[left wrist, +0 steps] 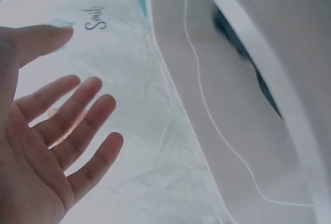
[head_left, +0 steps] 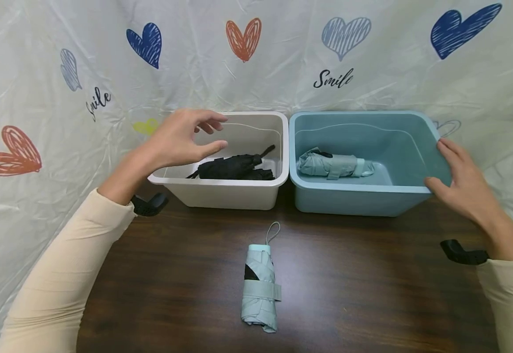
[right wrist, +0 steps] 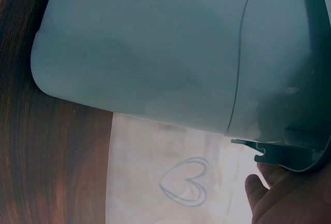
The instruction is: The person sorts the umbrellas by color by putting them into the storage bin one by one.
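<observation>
My left hand [head_left: 181, 139] hovers over the left end of the white bin [head_left: 221, 194], its fingers apart and holding nothing. In the left wrist view that hand [left wrist: 57, 131] shows its palm beside the bin's wall [left wrist: 227, 131]. My right hand [head_left: 468, 186] grips the right end of the blue bin [head_left: 349, 200] by its rim, thumb over the edge. From the right wrist, fingers [right wrist: 269, 175] show under the rim. Folded black umbrellas [head_left: 234, 167] lie in the white bin, and a folded light-green umbrella [head_left: 331, 164] in the blue one.
Another folded light-green umbrella [head_left: 260, 294], its strap loop pointing toward the bins, lies on the dark wooden table [head_left: 349, 294]. The bins stand side by side against a white sheet [head_left: 283, 59] printed with hearts.
</observation>
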Motion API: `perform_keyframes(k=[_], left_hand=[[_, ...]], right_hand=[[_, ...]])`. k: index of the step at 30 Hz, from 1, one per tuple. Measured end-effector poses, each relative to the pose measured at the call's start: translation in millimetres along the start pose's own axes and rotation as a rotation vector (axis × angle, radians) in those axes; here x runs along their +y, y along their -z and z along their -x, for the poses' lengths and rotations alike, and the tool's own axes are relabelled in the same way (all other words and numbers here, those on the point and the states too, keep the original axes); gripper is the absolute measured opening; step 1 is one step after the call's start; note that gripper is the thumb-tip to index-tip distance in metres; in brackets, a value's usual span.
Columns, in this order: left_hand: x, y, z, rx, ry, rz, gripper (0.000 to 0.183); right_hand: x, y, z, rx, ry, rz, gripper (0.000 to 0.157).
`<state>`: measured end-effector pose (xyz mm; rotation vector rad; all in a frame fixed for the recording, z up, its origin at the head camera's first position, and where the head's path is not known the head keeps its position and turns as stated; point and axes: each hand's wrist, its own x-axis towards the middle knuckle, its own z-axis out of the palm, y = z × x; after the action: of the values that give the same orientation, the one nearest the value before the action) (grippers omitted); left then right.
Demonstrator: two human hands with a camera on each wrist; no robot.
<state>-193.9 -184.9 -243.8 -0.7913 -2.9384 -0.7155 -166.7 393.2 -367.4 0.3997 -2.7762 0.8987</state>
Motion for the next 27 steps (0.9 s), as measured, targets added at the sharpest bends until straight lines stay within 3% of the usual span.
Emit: perform_keyframes(k=[17,27], left_hand=[[-13.9,-19.3,63.0,0.062,0.082,0.062,0.043],[-6.7,-35.6,83.2,0.108,0.124,0.046,0.038]], right_hand=[[-4,-0.1,0,0.012,-0.010,-0.005,0.081],[-5,0.0,2,0.016,-0.017,-0.003,0.081]])
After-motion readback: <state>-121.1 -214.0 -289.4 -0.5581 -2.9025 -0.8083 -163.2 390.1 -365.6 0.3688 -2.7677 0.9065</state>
